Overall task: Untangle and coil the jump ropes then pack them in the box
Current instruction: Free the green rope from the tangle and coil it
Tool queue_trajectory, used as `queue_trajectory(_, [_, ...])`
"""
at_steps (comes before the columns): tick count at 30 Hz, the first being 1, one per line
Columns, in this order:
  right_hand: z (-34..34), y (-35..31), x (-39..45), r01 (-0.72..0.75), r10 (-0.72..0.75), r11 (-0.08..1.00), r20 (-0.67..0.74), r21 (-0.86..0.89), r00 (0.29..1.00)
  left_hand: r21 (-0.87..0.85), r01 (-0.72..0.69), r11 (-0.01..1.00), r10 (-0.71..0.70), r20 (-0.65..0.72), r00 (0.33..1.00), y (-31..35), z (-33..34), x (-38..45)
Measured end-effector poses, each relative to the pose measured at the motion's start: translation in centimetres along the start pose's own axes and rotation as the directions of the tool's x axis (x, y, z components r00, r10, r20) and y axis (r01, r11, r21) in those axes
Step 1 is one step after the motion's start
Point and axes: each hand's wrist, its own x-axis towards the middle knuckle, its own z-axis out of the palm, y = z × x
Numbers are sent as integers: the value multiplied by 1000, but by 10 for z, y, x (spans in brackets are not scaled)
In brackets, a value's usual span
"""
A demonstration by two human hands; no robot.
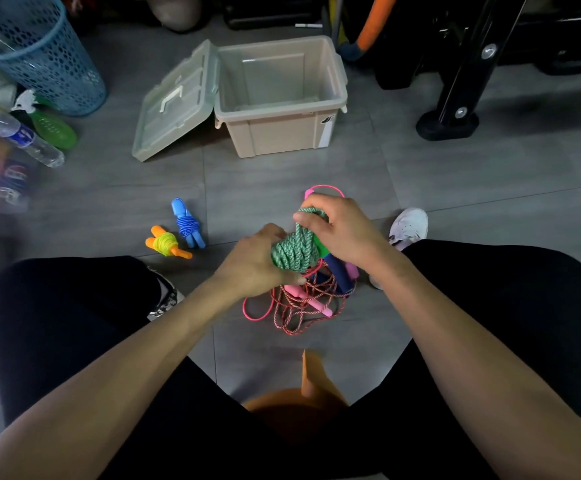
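1. The left hand (pixel 252 263) grips the side of a green rope (pixel 291 251) bundle, fingers curled round the coils.
2. The right hand (pixel 337 230) pinches a loop at the top of that bundle.
3. Beneath the hands, a pink rope (pixel 258 311) and a red-and-white rope (pixel 294 322) lie tangled on the floor (pixel 455 188).
4. A coiled blue rope (pixel 187 223) and a coiled yellow rope (pixel 166 243) lie side by side on the floor, to the left.
5. The box (pixel 280 133) stands open farther back, its lid (pixel 175 105) leaning against its left side.
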Motion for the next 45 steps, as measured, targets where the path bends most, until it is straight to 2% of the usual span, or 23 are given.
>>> queue_trajectory(1, [3, -1, 0, 8, -8, 1000, -21, 15, 1000, -131, 43, 990, -36, 57, 998, 2, -2, -1])
queue_trajectory(3, [6, -3, -2, 29, -27, 999, -58, 46, 998, -394, 151, 906, -74, 204, 976, 5, -7, -2])
queue_trajectory(5, [8, -6, -3, 60, -50, 993, -107, 97, 993, -537, 294, 791, -88, 375, 923, 4, -18, 0])
queue_trajectory(7, [8, -10, -4, 105, -85, 986, -149, 131, 985, -508, 386, 770, -49, 556, 830, 2, -30, 0])
queue_trajectory(9, [10, -12, -4, 124, -100, 981, -154, 152, 983, -451, 388, 804, -50, 599, 799, 0, -32, 1])
queue_trajectory(10, [10, -13, -5, 115, -93, 981, -144, 158, 985, -426, 376, 823, -86, 560, 824, 1, -30, 3])
queue_trajectory(13, [9, -8, -2, 81, -67, 991, -125, 109, 990, -243, 268, 932, -196, 285, 938, 3, -18, 9])
queue_trajectory(15, [8, -4, 0, 61, -48, 994, -139, 91, 989, -118, 234, 965, -212, 173, 962, 2, -15, 13])
queue_trajectory(16, [8, -3, 0, 47, -34, 996, -153, 81, 988, -122, 238, 964, -218, 157, 963, 1, -15, 15])
queue_trajectory(18, [8, -1, 1, -1, 15, 996, -167, 87, 986, -232, 262, 937, -232, 146, 962, -1, -17, 17])
queue_trajectory(20, [6, -3, 2, -73, 105, 969, -126, 237, 986, -411, 262, 873, -240, 104, 965, -3, -18, 18])
queue_trajectory(23, [1, -7, 1, -181, 186, 846, 41, 502, 982, -678, 284, 678, -345, 48, 938, -7, -23, 22])
queue_trajectory(24, [0, -8, 0, -207, 190, 811, 88, 548, 978, -719, 289, 632, -373, 45, 927, -9, -27, 24])
queue_trajectory(26, [2, -12, -4, -246, 195, 765, 151, 595, 969, -718, 279, 637, -394, 8, 919, -16, -33, 29])
queue_trajectory(27, [4, -14, -5, -261, 204, 771, 164, 581, 965, -684, 268, 678, -396, -34, 918, -20, -34, 32])
queue_trajectory(29, [9, -18, -8, -256, 205, 848, 160, 464, 966, -545, 244, 802, -377, -145, 915, -27, -33, 35])
queue_trajectory(32, [13, -25, -10, -208, 177, 930, 127, 304, 976, -300, 161, 940, -251, -289, 924, -35, -23, 36])
queue_trajectory(36, [13, -35, -8, -161, 140, 970, 125, 180, 982, -309, 218, 926, -310, -289, 906, -37, -20, 41])
queue_trajectory(41, [-6, -34, -5, -232, 161, 904, 217, 359, 963, -54, 219, 974, -223, -384, 896, -25, -12, 35])
queue_trajectory(45, [-11, -34, 1, -137, 111, 839, 81, 527, 991, -11, 181, 983, -171, -387, 906, -5, -13, 25])
